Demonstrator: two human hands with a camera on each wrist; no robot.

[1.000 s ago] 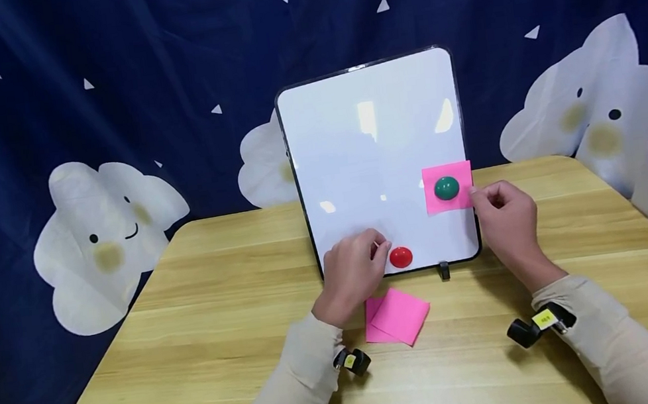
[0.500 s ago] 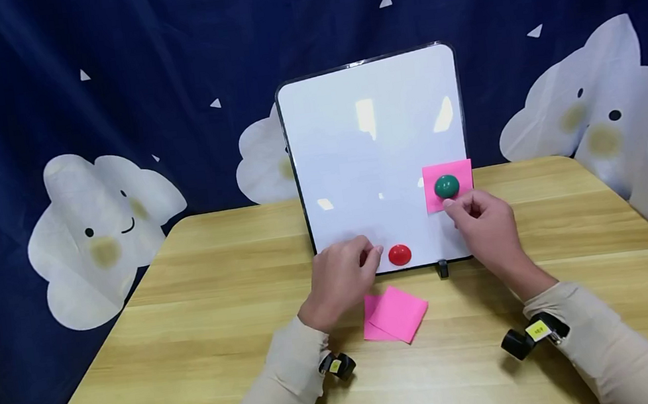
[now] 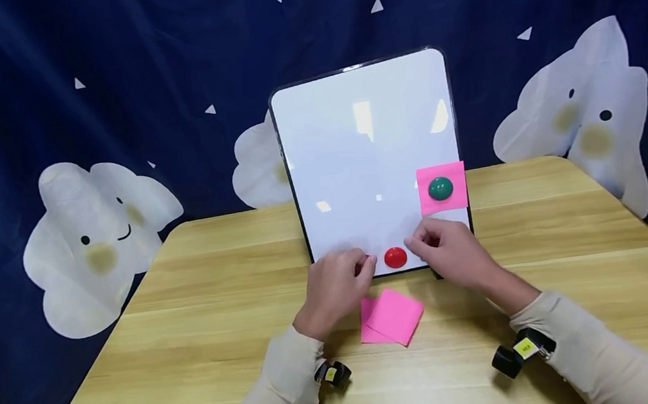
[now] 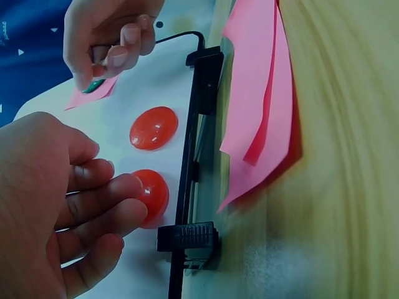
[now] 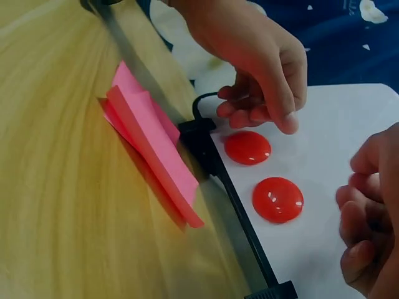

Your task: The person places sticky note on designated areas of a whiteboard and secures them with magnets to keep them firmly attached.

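A white board (image 3: 355, 158) stands upright on the wooden table (image 3: 209, 348). A green magnet (image 3: 440, 188) pins a pink note (image 3: 457, 200) to its right side. Two red magnets sit along the bottom edge (image 4: 153, 128) (image 4: 149, 193). My left hand (image 3: 336, 287) rests at the board's foot, its loosely curled fingertips (image 4: 128, 187) against the left red magnet (image 5: 247, 147). My right hand (image 3: 446, 251) hovers just right of the other red magnet (image 3: 395, 258), fingers curled and thumb against forefinger, holding nothing.
Loose pink notes (image 3: 394, 317) lie overlapping on the table in front of the board, between my forearms. A dark blue cloth with white clouds (image 3: 94, 235) hangs behind the table. A black clip foot (image 4: 187, 240) holds the board's lower edge.
My right hand has left the pink note and come down and left to the bottom of the board, beside the red magnet. The left hand has barely shifted.
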